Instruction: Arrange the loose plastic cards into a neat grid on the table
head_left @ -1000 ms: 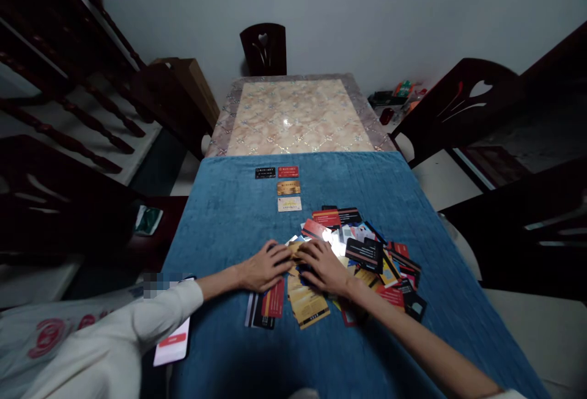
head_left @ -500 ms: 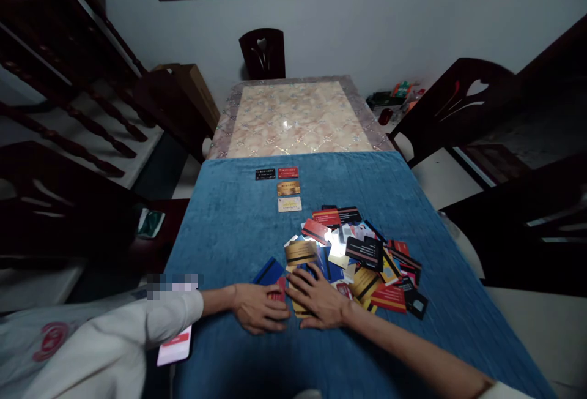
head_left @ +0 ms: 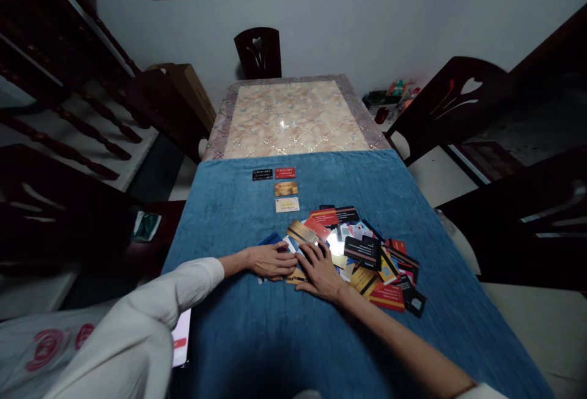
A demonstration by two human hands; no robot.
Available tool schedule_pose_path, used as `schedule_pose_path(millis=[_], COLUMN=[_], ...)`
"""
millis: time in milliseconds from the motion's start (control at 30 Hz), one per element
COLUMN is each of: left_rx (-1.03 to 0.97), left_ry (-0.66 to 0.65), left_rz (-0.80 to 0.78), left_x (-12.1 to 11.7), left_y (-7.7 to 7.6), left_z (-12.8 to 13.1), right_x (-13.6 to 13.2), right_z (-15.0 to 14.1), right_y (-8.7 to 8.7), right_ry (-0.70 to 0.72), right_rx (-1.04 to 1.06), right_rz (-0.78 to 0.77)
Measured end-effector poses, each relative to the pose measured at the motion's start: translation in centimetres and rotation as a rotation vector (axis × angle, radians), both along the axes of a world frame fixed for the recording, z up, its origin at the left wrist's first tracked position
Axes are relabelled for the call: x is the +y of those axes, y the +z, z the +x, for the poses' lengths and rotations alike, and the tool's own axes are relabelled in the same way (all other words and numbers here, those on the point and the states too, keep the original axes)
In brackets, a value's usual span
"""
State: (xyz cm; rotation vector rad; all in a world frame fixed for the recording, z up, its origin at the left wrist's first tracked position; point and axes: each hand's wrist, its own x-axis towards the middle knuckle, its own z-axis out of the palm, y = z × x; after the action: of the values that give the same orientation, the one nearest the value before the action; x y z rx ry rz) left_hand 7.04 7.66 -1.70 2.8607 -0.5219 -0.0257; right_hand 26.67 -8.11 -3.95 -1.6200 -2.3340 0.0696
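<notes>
A loose pile of plastic cards (head_left: 362, 251), in red, black, gold, blue and white, lies on the blue cloth (head_left: 220, 215). At its left edge my left hand (head_left: 271, 262) rests palm down, fingers stretched out over cards that it mostly hides. A blue card (head_left: 270, 238) shows behind it. My right hand (head_left: 322, 273) presses on the pile with spread fingers, beside the left fingertips; a gold card (head_left: 297, 276) peeks out between the hands. Farther back, a black card (head_left: 262, 174) and a red card (head_left: 285, 172) lie side by side, above another gold card (head_left: 286, 188) and a whitish card (head_left: 287, 205).
Beyond the cloth stretches the patterned tabletop (head_left: 293, 117). Dark wooden chairs (head_left: 259, 53) stand around the table. A lit phone (head_left: 181, 338) is at the left near edge, partly behind my white sleeve (head_left: 151, 319).
Both hands have moved away from me over the cards, the left also to the right. A striped gold card has shifted farther back and turned. The red card by my left hand is now hidden.
</notes>
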Motion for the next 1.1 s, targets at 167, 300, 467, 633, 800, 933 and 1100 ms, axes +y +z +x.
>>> schedule_pose_path(millis=[167, 300, 467, 633, 800, 933, 1100], left_rx=[0.018, -0.005, -0.001, 0.021, -0.036, -0.09, -0.095], left_ry=[0.319, 0.668, 1.111, 1.105, 1.129, 1.091, 0.941], left_rz=[0.063, 0.12, 0.122, 0.12, 0.005, -0.112, -0.191], left_x=[0.0, -1.1, -4.4, -6.8, -6.0, -4.7, -3.8], left_y=[-0.2, 0.1, -0.8, -2.6, -3.2, -3.1, -2.2], left_z=[0.1, -1.2, -4.5, -4.9, -2.7, -1.9, -1.5], right_x=[1.0, 2.2, 4.6, 5.8, 4.6, 2.9, 2.3], right_z=[0.3, 1.2, 2.1, 2.1, 2.1, 2.0, 1.6], right_y=[0.5, 1.3, 1.6, 0.9, 1.0, 1.5, 2.2], right_ry=[-0.068, -0.063, -0.281, -0.282, -0.18, -0.066, 0.073], right_rx=[0.005, 0.002, -0.036, -0.076, -0.028, 0.038, 0.088], right_rz=[-0.014, -0.042, -0.081, -0.16, -0.128, -0.111, -0.11])
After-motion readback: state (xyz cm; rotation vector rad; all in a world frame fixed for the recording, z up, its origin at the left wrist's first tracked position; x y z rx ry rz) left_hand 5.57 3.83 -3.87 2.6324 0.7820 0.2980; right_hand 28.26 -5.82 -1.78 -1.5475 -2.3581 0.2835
